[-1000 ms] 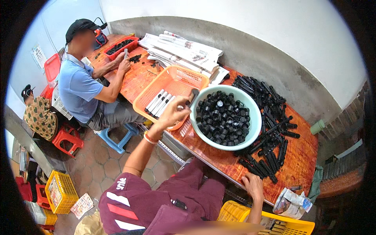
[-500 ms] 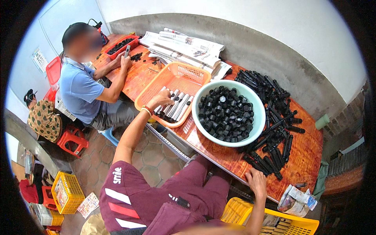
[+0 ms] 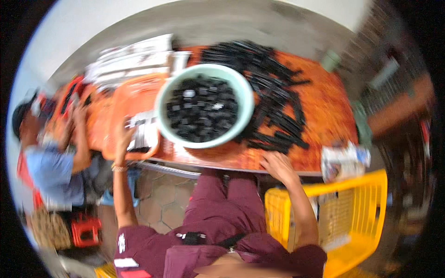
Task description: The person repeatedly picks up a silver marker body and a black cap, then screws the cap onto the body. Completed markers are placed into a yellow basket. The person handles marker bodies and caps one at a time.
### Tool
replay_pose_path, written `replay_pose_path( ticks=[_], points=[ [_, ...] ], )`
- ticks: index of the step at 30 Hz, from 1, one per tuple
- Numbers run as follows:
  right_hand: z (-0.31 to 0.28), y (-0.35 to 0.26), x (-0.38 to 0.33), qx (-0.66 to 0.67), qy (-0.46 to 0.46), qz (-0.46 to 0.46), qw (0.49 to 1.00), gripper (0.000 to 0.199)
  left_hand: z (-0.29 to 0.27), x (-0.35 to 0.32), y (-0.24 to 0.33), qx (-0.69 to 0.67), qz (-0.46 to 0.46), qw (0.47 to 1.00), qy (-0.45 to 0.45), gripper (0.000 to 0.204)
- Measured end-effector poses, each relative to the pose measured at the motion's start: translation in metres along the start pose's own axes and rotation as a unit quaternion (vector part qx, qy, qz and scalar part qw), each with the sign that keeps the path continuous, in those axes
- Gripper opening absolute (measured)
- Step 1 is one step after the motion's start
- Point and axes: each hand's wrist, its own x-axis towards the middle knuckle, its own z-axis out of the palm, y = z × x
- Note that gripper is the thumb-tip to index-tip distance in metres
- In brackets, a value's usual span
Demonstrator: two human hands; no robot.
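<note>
My left hand is at the left side of an orange plastic basket, beside a row of silver tubes with dark ends. Motion smears its fingers, so whether they grip a tube does not show. My right hand rests on the front edge of the wooden table, fingers extended and nothing visible in them. Just beyond it lies a heap of black rod-like parts. Between my hands, a pale green basin holds many small black caps.
Folded newspapers lie behind the basket. A co-worker in a blue shirt sits at the table's left end. A yellow crate stands by my right forearm, below a crumpled paper bundle at the table's right corner.
The view has swung to the right, shifting the basin, basket and co-worker leftward in the picture. My left hand is still at the basket, my right hand still at the table edge.
</note>
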Motion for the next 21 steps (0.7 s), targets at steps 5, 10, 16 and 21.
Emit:
replay_pose_path(
  ticks=[5, 10, 16, 21],
  points=[
    [-0.001, 0.008, 0.007, -0.007, -0.089, 0.019, 0.996, 0.031, 0.036, -0.035, 0.156, -0.068, 0.041, 0.997, -0.006, 0.027],
    [-0.038, 0.012, -0.040, 0.152, 0.165, -0.063, 0.972, 0.024, 0.122, -0.101, 0.273, -0.216, 0.023, 0.921, -0.323, 0.022],
    [-0.100, 0.056, -0.198, 0.233, 0.496, 0.211, 0.810, 0.020, 0.223, -0.147, 0.300, -0.162, 0.180, 0.883, -0.403, 0.017],
    [-0.010, 0.178, -0.319, 0.020, 0.317, 0.470, 0.824, 0.030, 0.272, -0.160, 0.277, -0.181, 0.148, 0.928, -0.290, 0.013]
  ],
)
